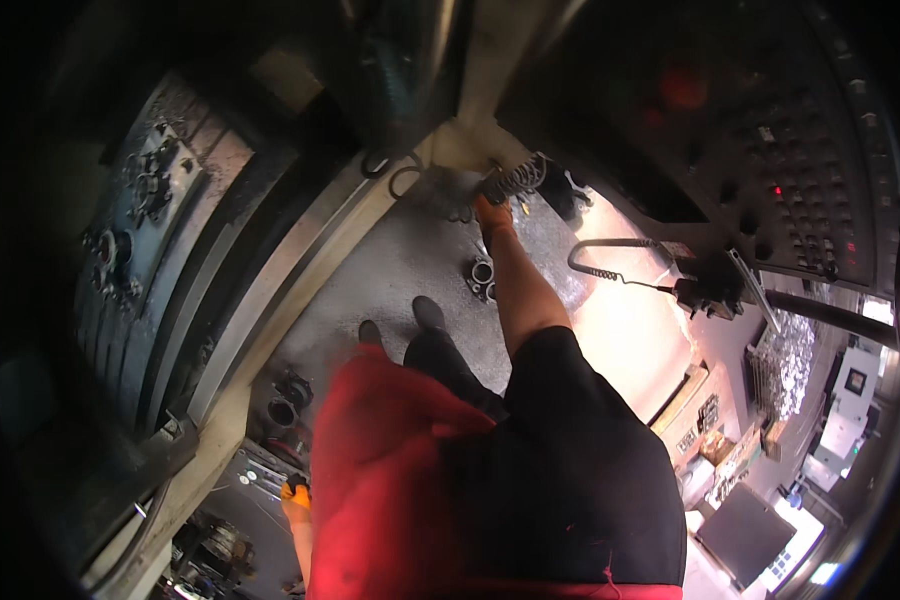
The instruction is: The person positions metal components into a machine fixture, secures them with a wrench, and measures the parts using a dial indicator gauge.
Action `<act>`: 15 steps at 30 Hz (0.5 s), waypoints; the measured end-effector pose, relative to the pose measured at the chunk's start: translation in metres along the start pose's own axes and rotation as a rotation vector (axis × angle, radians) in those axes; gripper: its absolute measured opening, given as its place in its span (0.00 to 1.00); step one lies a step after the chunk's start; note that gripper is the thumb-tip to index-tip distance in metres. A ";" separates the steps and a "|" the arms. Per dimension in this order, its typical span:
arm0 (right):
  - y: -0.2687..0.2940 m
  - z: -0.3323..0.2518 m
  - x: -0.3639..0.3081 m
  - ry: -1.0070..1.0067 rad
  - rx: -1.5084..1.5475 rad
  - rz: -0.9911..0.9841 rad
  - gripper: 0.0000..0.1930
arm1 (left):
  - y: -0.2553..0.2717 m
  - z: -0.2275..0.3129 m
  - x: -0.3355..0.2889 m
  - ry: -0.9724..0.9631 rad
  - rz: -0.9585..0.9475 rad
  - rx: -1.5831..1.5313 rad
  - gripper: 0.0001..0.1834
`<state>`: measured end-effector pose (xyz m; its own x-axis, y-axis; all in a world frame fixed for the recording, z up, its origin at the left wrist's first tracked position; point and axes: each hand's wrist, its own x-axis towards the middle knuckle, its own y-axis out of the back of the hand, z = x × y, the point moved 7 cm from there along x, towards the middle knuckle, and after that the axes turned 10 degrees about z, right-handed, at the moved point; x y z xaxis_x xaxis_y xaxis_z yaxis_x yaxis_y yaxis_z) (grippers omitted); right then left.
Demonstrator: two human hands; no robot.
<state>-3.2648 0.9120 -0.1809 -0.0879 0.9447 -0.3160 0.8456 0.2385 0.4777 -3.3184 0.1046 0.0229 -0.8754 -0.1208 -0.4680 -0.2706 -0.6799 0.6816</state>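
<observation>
My right hand (493,212), in an orange glove, reaches out to the corner of the machine frame. Its fingers are closed round a dark piece beside a black coiled hose (522,176); the exact kind of that piece is too dim to tell. Down at the left, my left hand (296,496), also orange-gloved, is beside a grey work surface (245,497) with several slim metal tools on it. That hand is small and partly hidden behind my red clothing, so its grip is unclear. Round metal parts (482,272) lie below my right forearm.
On the left is the open machine, with metal fixtures (150,185) on its slotted bed (185,210) behind a long frame rail. A dark control panel (790,190) stands at the right, with a corded handheld unit (705,290) below it. Dark ring-shaped parts (285,400) stand near the left rail.
</observation>
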 end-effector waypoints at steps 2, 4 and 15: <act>-0.009 0.021 0.011 -0.127 -0.059 -0.094 0.30 | 0.011 -0.104 0.022 -0.189 0.002 0.049 0.05; -0.022 0.040 0.012 -0.278 -0.141 -0.279 0.31 | -0.001 -0.143 0.037 -0.267 -0.032 0.088 0.06; 0.048 0.148 -0.133 -0.415 -0.422 -0.470 0.19 | -0.053 0.027 0.044 -0.062 -0.217 -0.041 0.09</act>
<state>-3.1342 0.7641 -0.2371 -0.1132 0.5796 -0.8070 0.4874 0.7402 0.4632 -3.3536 0.1554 -0.0187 -0.8217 0.0754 -0.5649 -0.4399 -0.7142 0.5444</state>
